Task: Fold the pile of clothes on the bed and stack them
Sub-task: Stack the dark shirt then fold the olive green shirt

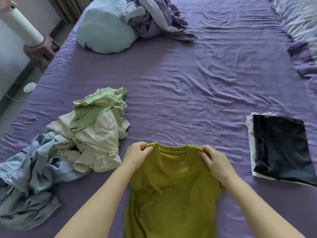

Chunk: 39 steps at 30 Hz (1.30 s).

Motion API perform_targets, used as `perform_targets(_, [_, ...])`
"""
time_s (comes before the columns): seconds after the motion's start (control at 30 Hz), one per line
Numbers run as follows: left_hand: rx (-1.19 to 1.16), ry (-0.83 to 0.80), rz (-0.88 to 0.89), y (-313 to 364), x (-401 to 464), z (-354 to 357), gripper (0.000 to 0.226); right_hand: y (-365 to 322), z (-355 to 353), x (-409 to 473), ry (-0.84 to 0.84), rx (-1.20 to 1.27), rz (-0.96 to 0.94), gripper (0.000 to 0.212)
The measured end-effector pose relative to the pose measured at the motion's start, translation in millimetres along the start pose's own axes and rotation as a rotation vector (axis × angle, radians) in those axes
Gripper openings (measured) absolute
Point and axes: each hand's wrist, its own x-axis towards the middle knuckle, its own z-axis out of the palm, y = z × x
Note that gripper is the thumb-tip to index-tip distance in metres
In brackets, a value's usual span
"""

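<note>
An olive-green T-shirt (173, 186) hangs in front of me over the purple bed sheet (197, 79), collar up. My left hand (137, 155) pinches its left shoulder and my right hand (216, 162) pinches its right shoulder. To the left lies a loose pile of clothes (96, 131): a pale green piece, a cream piece and a light blue garment (29, 182). On the right sits a folded stack (281, 148) with a dark garment on top and a white one under it.
A light blue pillow (104, 30) and a crumpled lilac cover (154, 19) lie at the far end of the bed. More bedding (298, 23) is bunched along the right edge. A white cylinder (20, 26) stands on a small table left of the bed.
</note>
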Motion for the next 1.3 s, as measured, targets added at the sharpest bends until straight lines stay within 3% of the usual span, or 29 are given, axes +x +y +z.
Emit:
perform_targets(0.2, [0.038,0.109,0.091,20,82,-14,0.018,-11,-29,65,0.259,-0.043,-0.035,0.013])
perform_targets(0.33, [0.147,0.156,0.046,24,136,-7,0.023,-6,-30,108,0.353,0.004,0.009,0.015])
perform_targets(0.5, [0.404,0.118,-0.039,14,162,30,0.034,30,3,134,0.112,0.06,0.194,0.039])
perform_targets(0.63, [0.4,0.054,0.181,24,141,82,0.04,68,16,113,0.115,0.036,0.34,0.042])
perform_targets(0.8, [0.33,-0.142,0.468,53,117,143,0.039,99,23,85,0.147,-0.129,0.324,0.047])
perform_targets(0.9, [0.304,-0.139,0.496,72,125,162,0.036,108,28,80,0.134,-0.156,0.385,0.042])
perform_targets(1.0, [0.395,-0.126,0.535,88,142,169,0.038,114,28,79,0.215,-0.055,0.344,0.007])
perform_targets(1.13, [0.576,-0.175,0.687,108,159,173,0.041,125,5,77,0.479,0.035,0.452,0.01])
perform_targets(1.23, [0.682,-0.25,0.711,121,165,185,0.051,137,-10,76,0.461,-0.084,0.47,0.013])
perform_targets(1.3, [0.716,-0.286,0.7,128,165,197,0.057,140,-15,73,0.355,-0.088,0.395,0.017])
